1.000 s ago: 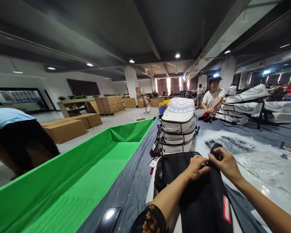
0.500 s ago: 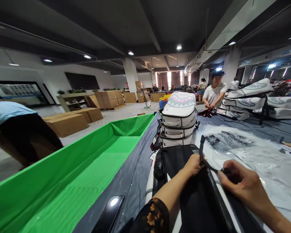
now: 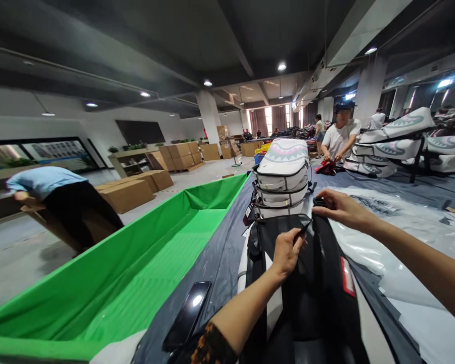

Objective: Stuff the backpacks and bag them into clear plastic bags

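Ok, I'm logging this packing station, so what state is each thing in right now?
Left hand: pinching a thin black strap.
Right hand: gripping the strap's far end.
Black-backed white backpack: lying flat, back side up.
Stack of white shark-mouth backpacks: piled on the table, zipped shut.
Black phone: lying flat, screen glinting.
Green fabric trough: open.
Clear plastic bags: spread flat.

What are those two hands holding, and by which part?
Both hold the black strap of the backpack: the left hand pinches its near end, the right hand grips it further up by the buckle.
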Demonstrator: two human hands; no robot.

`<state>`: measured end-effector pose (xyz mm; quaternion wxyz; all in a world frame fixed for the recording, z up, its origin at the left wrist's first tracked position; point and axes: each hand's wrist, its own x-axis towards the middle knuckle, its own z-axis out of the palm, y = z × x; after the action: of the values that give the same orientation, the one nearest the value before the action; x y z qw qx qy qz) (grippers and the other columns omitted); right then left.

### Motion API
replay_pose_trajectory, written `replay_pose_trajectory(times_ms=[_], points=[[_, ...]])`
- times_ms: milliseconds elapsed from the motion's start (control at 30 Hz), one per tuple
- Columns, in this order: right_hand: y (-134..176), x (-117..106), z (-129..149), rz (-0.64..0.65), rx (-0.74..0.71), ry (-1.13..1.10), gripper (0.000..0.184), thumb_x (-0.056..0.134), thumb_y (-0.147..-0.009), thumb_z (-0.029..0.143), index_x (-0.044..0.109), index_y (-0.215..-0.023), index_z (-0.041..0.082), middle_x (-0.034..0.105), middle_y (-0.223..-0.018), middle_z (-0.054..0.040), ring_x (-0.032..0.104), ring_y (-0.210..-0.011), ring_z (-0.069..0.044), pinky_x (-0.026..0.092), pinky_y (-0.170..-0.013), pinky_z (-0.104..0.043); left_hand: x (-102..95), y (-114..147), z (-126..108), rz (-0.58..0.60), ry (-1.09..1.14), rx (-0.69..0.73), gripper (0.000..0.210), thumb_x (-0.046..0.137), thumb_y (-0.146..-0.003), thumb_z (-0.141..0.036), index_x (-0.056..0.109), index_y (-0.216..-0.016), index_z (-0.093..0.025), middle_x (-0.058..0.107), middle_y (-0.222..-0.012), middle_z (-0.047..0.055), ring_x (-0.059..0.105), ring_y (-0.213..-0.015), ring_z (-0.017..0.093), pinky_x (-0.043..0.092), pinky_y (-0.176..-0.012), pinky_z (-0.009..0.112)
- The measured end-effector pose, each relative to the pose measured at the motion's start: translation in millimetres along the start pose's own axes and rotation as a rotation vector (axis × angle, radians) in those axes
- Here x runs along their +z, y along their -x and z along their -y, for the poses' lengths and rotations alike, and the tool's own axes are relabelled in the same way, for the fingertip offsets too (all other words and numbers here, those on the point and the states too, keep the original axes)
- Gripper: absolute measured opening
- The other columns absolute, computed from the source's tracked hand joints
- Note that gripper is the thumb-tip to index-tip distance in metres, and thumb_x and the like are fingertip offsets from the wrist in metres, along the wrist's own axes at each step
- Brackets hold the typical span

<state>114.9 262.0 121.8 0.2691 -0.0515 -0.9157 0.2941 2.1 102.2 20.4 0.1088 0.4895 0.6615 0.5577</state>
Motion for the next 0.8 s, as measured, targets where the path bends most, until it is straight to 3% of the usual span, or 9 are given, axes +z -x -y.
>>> replay_pose_trajectory(times_ms=[100,200,333,433,500,567,600,700,800], points=[[-33,30,-24,0.077,-0.032,0.185,0.047,0.064,-0.084,0.066,0.059,-0.097,0.021,0.050,-0.076,0.0019,0.049,-0.069,-0.015,0.040,-0.064,-0.026,9.8,52,-5,0.081,0.195,-0.172,0.044,0.057,-0.089,-0.056,0.067,-0.072,-0.016,0.060,-0.058,0.001,0.052,-0.052,0.014,0.043,-0.055,0.027],[-61,74,-50,0.126,0.017,0.264,0.037,0.079,-0.077,0.052,0.062,-0.090,0.021,0.058,-0.088,-0.0025,0.056,-0.080,-0.019,0.044,-0.072,-0.029,7.6,93,-18,0.196,0.478,-0.437,0.045,0.065,-0.082,-0.061,0.070,-0.079,-0.016,0.062,-0.062,0.002,0.055,-0.057,0.015,0.045,-0.058,0.027],[-76,114,-89,0.169,0.093,0.333,0.038,0.084,-0.072,0.048,0.067,-0.091,0.021,0.063,-0.105,-0.0098,0.060,-0.103,-0.030,0.045,-0.090,-0.040,-29.0,105,-26,0.372,0.245,-0.516,0.050,0.064,-0.080,-0.066,0.061,-0.065,-0.018,0.062,-0.064,0.002,0.057,-0.060,0.015,0.044,-0.058,0.025],[-73,125,-115,0.179,0.153,0.346,0.055,0.077,-0.077,0.060,0.067,-0.111,0.019,0.064,-0.116,-0.0157,0.061,-0.108,-0.033,0.047,-0.093,-0.044,-71.0,74,-7,0.386,0.082,-0.546,0.059,0.052,-0.081,-0.076,0.062,-0.069,-0.019,0.064,-0.061,0.005,0.061,-0.054,0.019,0.043,-0.053,0.028],[-67,130,-127,0.171,0.159,0.343,0.063,0.070,-0.081,0.067,0.064,-0.120,0.019,0.065,-0.118,-0.0169,0.062,-0.109,-0.033,0.048,-0.094,-0.044,-95.6,37,21,0.106,-0.130,-0.363,0.052,0.057,-0.082,-0.070,0.069,-0.083,-0.019,0.069,-0.069,0.008,0.067,-0.066,0.024,0.048,-0.064,0.032],[-58,135,-133,0.133,0.124,0.337,0.061,0.063,-0.085,0.068,0.065,-0.121,0.020,0.066,-0.117,-0.0153,0.061,-0.112,-0.032,0.047,-0.098,-0.044,-111.0,-4,56,-0.184,-0.387,-0.169,0.053,0.075,-0.072,-0.054,0.067,-0.111,-0.020,0.074,-0.107,0.014,0.066,-0.107,0.033,0.047,-0.091,0.039],[-53,138,-135,0.098,0.100,0.333,0.058,0.060,-0.087,0.068,0.065,-0.120,0.020,0.067,-0.116,-0.0144,0.060,-0.113,-0.032,0.045,-0.101,-0.045,-114.3,-23,74,-0.207,-0.469,-0.179,0.059,0.078,-0.070,-0.050,0.065,-0.118,-0.018,0.069,-0.122,0.017,0.060,-0.121,0.037,0.044,-0.099,0.042],[-36,145,-138,-0.025,0.021,0.306,0.053,0.055,-0.091,0.064,0.063,-0.118,0.019,0.067,-0.114,-0.0134,0.060,-0.112,-0.031,0.046,-0.102,-0.047,-107.8,-62,115,-0.145,-0.503,-0.207,0.051,0.075,-0.075,-0.048,0.066,-0.115,-0.018,0.069,-0.124,0.017,0.060,-0.121,0.036,0.045,-0.100,0.044],[-20,148,-142,-0.121,-0.051,0.269,0.048,0.055,-0.092,0.061,0.063,-0.113,0.019,0.067,-0.111,-0.0133,0.061,-0.109,-0.030,0.048,-0.101,-0.048,-89.0,-67,131,-0.106,-0.485,-0.093,0.048,0.083,-0.070,-0.037,0.066,-0.113,-0.021,0.069,-0.124,0.012,0.061,-0.118,0.031,0.045,-0.105,0.043]])
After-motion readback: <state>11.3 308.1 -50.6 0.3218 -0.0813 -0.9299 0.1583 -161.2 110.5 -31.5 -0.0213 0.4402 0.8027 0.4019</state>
